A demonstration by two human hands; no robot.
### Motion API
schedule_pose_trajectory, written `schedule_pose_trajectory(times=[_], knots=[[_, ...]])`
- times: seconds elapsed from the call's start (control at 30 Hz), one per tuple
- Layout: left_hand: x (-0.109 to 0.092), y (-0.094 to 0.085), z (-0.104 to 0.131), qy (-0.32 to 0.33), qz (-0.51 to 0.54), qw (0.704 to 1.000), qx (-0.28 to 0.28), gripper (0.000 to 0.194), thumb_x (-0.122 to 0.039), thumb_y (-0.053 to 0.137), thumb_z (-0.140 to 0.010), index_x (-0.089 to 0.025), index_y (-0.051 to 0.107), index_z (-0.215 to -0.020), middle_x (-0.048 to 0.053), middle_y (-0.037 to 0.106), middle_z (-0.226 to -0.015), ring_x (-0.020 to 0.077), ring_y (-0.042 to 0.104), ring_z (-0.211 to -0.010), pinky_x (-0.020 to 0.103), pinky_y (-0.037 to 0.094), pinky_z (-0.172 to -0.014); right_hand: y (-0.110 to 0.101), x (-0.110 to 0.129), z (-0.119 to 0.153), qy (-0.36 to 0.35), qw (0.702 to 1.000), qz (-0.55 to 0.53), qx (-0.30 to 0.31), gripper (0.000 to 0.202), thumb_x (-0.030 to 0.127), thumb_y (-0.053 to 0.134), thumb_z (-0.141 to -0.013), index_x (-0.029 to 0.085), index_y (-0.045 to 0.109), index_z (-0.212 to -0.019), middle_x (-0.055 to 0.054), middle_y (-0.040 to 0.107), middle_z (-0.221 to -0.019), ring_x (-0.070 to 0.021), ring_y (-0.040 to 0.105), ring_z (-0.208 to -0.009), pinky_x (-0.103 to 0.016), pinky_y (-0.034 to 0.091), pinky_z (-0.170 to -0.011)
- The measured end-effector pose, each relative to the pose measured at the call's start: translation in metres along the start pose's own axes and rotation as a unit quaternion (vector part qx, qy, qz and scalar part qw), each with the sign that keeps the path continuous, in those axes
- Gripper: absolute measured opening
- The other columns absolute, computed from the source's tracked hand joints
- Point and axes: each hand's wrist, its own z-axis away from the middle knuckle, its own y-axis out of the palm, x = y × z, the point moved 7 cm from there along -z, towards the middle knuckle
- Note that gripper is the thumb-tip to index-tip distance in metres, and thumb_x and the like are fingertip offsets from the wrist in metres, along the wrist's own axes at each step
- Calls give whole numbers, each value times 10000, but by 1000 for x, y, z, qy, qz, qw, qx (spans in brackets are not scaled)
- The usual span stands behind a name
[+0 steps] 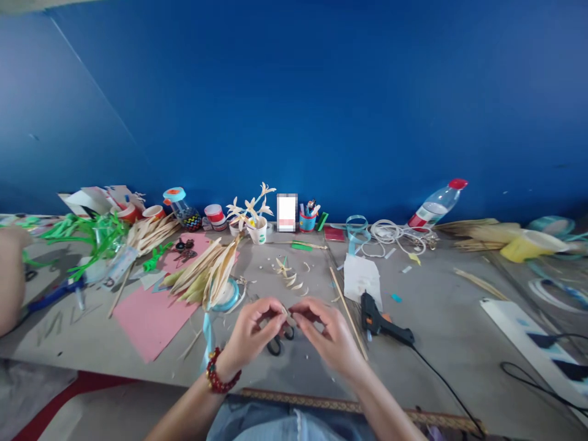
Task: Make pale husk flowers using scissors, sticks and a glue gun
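Close together over the table, my left hand (pixel 260 331) and my right hand (pixel 328 334) are both closed in a fingertip pinch. A small pale piece of dried husk (pixel 285 311) shows between the fingertips, mostly hidden by them. Under my hands lie black-handled scissors (pixel 274 346), partly covered by my left fingers. Beyond the fingertips are several curved husk petals (pixel 291 280) and a small husk flower (pixel 282 267). A bundle of dried husks (pixel 209 269) rests to the left, beside a roll of light blue ribbon (pixel 226 296).
A black glue gun (pixel 383 321) lies right of my hands, touching white paper (pixel 362 278). A thin stick (pixel 348 312) lies between. Husk flowers stand in a paper cup (pixel 258 233) at the back. A power strip (pixel 528 334) is far right; another person's arm (pixel 10 275) is far left.
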Motion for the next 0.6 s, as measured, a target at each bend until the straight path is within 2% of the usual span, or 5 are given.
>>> schedule_pose_trajectory(times=[0.13, 0.27, 0.4, 0.5, 0.6], knots=[[-20, 7, -3, 68, -142, 988, 7, 111, -205, 565, -870, -203, 612, -769, 12, 647, -702, 161, 593, -674, 249, 428, -661, -9, 8, 5, -31, 998, 22, -40, 119, 243, 581, -900, 209, 679, -842, -47, 685, -800, -190, 630, -738, -276, 495, -685], [-26, 17, -3, 77, -185, 978, 49, 88, -174, 573, -836, -211, 601, -761, 5, 639, -691, 158, 581, -654, 245, 415, -637, -10, 0, 7, -4, 999, 26, -30, 123, 163, 589, -838, 213, 619, -730, -3, 629, -680, -164, 593, -640, -250, 454, -607], [-16, 23, -4, 43, -130, 989, 63, 98, -138, 559, -824, -196, 604, -757, 10, 644, -713, 154, 589, -682, 239, 431, -654, -8, -11, 11, 23, 999, -10, -26, 111, 135, 571, -804, 203, 578, -716, 17, 571, -646, -140, 546, -587, -219, 392, -524], [4, 28, -5, -20, -33, 998, 51, 120, -228, 555, -876, -173, 615, -787, 25, 645, -715, 149, 583, -665, 234, 438, -617, -11, -20, 15, 24, 996, -42, -73, 154, 240, 559, -885, 196, 577, -738, 2, 569, -686, -135, 525, -590, -222, 395, -529], [22, 36, -5, -67, 49, 995, 47, 252, -361, 568, -899, -156, 619, -762, 28, 640, -665, 137, 570, -616, 226, 433, -579, -16, -34, 20, 35, 989, -58, -131, 192, 308, 562, -916, 196, 579, -761, -1, 565, -690, -132, 505, -584, -224, 401, -532]])
